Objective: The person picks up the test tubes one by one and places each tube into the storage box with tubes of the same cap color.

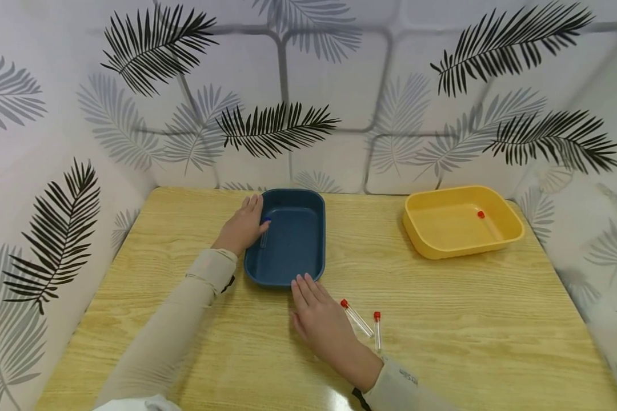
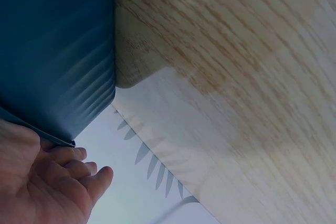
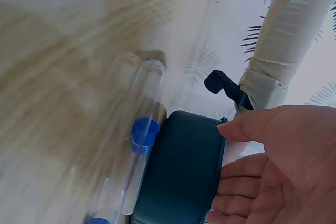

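A deep blue plastic bin stands on the table with a blue-capped test tube inside along its left wall. My left hand holds the bin's left rim, its thumb over the inside. From below, the left wrist view has those fingers bent beside the rim. Straight fingers of my right hand rest on the front rim near the right corner. Beneath that hand, the right wrist view has blue-capped test tubes lying against the bin. Two red-capped test tubes lie right of my hand.
A yellow bin stands at the back right, with one red-capped tube inside. A leaf-patterned covering rises behind the table's rear edge and along both sides. Bare wood spreads across the front right.
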Demonstrator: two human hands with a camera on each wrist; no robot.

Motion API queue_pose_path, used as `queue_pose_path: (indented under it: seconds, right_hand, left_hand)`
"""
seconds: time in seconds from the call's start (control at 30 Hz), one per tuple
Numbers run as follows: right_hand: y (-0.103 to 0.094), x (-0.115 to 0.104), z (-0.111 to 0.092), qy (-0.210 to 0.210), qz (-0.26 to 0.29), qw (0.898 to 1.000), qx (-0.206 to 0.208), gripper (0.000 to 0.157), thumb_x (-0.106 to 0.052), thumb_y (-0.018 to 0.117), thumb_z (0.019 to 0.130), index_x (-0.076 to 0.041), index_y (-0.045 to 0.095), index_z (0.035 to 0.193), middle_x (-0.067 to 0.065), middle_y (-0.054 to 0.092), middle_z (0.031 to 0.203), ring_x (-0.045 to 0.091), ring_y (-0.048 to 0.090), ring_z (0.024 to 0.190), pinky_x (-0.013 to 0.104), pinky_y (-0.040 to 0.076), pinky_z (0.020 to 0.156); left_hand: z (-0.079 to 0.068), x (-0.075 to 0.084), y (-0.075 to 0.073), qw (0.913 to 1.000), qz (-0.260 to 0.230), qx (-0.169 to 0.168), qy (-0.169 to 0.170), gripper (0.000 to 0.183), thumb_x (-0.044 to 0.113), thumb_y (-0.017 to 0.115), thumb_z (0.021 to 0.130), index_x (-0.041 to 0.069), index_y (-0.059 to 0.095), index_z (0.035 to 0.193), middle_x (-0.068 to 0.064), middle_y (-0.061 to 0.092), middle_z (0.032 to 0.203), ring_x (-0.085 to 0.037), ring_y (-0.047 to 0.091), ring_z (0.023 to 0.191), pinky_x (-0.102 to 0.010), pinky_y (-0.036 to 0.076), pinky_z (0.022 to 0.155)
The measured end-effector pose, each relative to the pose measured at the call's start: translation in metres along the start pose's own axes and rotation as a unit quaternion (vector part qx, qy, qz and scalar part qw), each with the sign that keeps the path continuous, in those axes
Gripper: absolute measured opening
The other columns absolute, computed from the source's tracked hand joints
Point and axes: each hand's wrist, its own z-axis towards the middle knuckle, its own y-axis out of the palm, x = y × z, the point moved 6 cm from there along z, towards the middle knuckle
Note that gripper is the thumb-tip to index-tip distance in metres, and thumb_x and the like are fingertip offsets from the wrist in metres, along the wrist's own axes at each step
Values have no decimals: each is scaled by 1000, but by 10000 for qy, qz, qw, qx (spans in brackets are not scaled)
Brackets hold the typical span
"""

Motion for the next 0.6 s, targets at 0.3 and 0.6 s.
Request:
queue_pose_path:
  seconds: [0.3,0.6]
  right_hand:
    - [2,5,-4,-134,774,9968,-135,55,-27,54,87,2,40,131,16,38,134,27,31,126,39,29,99]
    - [-7,37,-14,-44,2322,9724,214,56,-23,54,88,-3,33,136,10,28,141,21,33,125,32,39,92]
  left_hand:
    - [0,-3,1,10000,-58,-16,-27,66,32,45,93,-2,13,140,-20,15,144,-32,12,131,-44,26,100]
    - [-1,6,-20,9964,217,755,304,70,46,38,91,-2,20,139,-20,21,142,-30,17,131,-43,27,100]
